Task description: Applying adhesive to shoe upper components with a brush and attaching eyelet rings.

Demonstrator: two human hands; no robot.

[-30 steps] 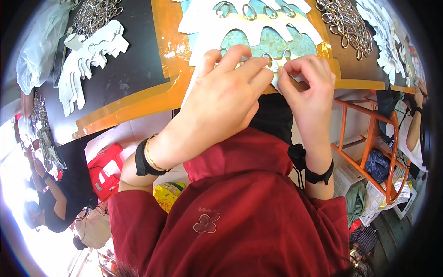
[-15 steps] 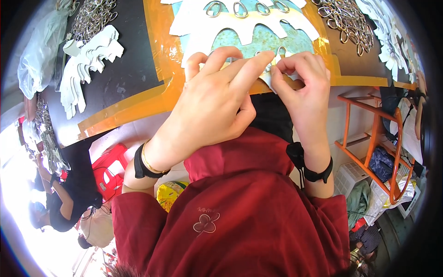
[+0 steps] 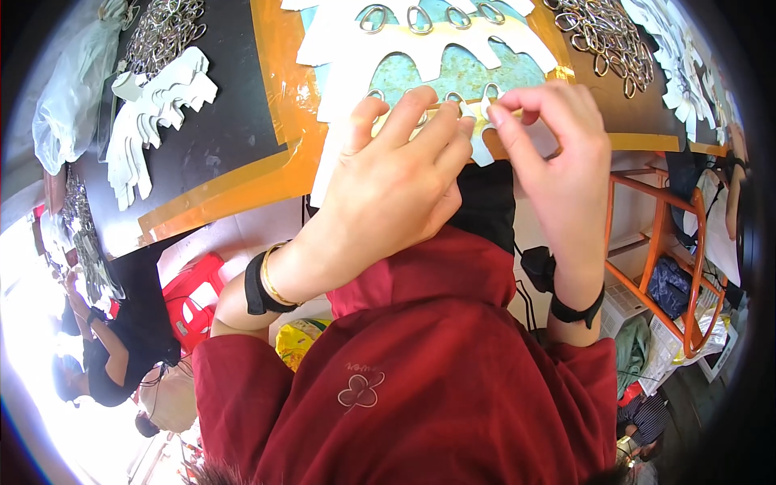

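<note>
A white scalloped strip (image 3: 483,153) with metal rings along it lies at the table's near edge, partly hidden by my hands. My left hand (image 3: 396,174) rests over it, fingers bent and spread, fingertips on the strip beside the rings. At the strip's right end, the thumb and forefinger of my right hand (image 3: 566,145) pinch a narrow white tab by a metal ring (image 3: 491,92). Its other fingers are curled. Farther back, another white scalloped strip (image 3: 420,44) carries several rings, one of them an oval metal ring (image 3: 419,19).
Orange tape (image 3: 218,198) borders the work area. Heaps of metal rings lie at the back left (image 3: 162,36) and back right (image 3: 606,40). Stacked white strips (image 3: 153,105) sit left, near a clear plastic bag (image 3: 73,89). An orange stool (image 3: 655,234) stands right; another person (image 3: 117,347) is at left.
My right hand has shifted right and a little away from my left. My left hand's fingers have bent and spread, uncovering more rings and the strip's near edge.
</note>
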